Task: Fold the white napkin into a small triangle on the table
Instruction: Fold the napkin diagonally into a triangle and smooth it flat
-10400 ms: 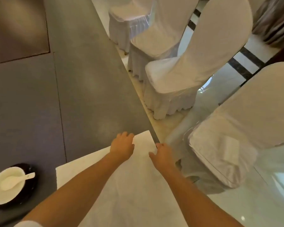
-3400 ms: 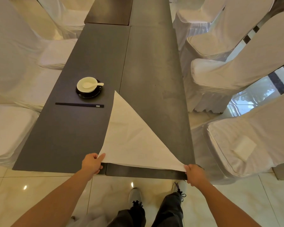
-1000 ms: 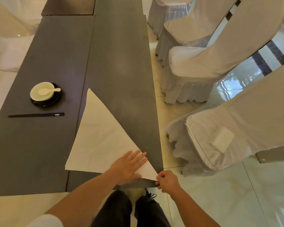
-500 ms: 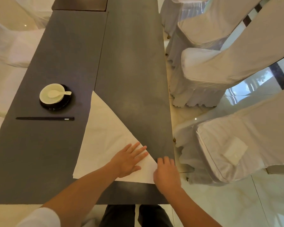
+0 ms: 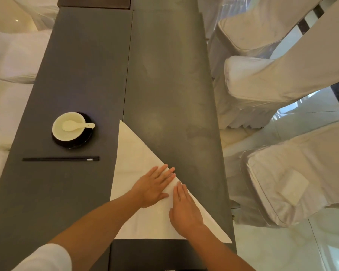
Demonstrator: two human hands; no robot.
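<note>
Napkin [image 5: 137, 173]: white, lying flat on the dark grey table [image 5: 170, 75] as a large triangle in the lower centre of the frame. Its apex is pointing toward the top of the frame, its base is running along the table's near edge, and its lower right corner is reaching almost to the table's right edge.

You are pressing your left hand [image 5: 155, 186] palm down on the cloth, fingers extended and held close together, their tips lying along the slanted right edge of the triangle. You are laying your right hand [image 5: 184, 208] flat on the cloth just beside it, lower and to the right, fingers straight and together, pointing up the frame. The two hands are lying near each other; whether they are touching cannot be told. Neither hand is pinching or lifting any part of the cloth.

A white bowl [image 5: 69, 126] with a white spoon [image 5: 76, 126] resting in it is sitting on a black saucer [image 5: 80, 141] at centre left, well apart from the cloth. A pair of black chopsticks [image 5: 61, 159] is lying level just below the saucer, the right end near the cloth's left edge.

White-covered chairs [image 5: 278, 75] are lining the right side of the frame, and more are showing at the left edge.
</note>
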